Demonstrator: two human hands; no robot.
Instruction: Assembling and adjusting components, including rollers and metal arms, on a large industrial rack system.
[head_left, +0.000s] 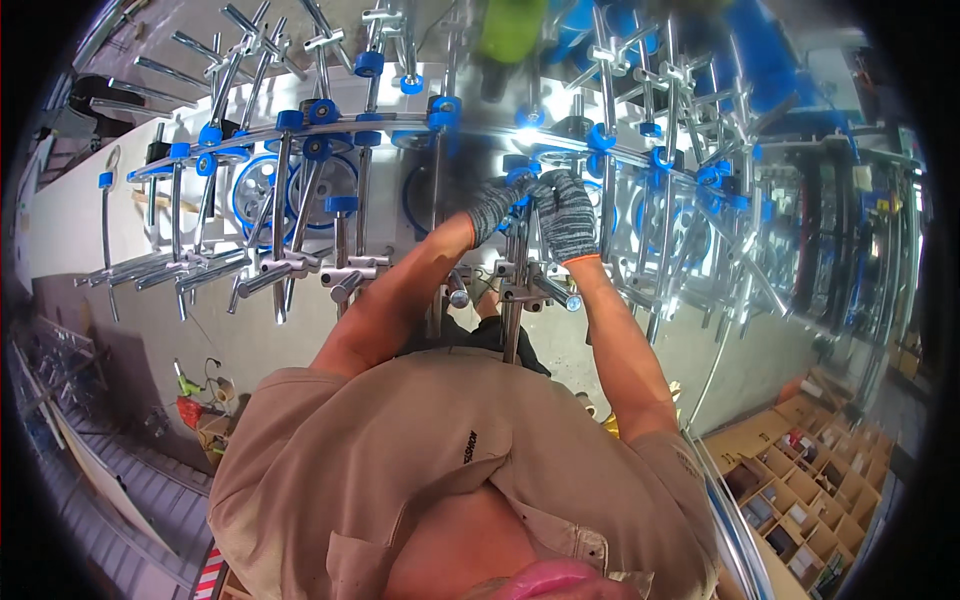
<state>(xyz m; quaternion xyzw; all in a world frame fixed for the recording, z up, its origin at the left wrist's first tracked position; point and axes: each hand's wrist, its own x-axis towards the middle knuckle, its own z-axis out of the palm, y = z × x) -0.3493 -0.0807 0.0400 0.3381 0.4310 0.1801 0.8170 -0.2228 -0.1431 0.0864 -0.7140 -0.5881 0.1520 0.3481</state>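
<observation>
Both my hands wear grey knitted gloves with orange cuffs and meet at a chrome upright post (515, 240) in front of me. My left hand (492, 212) has its fingers closed on a blue plastic collar (522, 178) near the top of the post. From the other side, my right hand (567, 215) closes its fingertips on the same collar, and the gloves hide much of it. Below my hands, the post carries a chrome cross clamp (525, 290) with short tubes.
A long chrome rail (385, 125) with several blue collars and posts runs across the white bench (75, 225). Blue-rimmed wheels (325, 190) stand behind the posts at left. A blurred green object (512, 30) hangs close overhead. A cardboard compartment box (800, 470) sits at lower right.
</observation>
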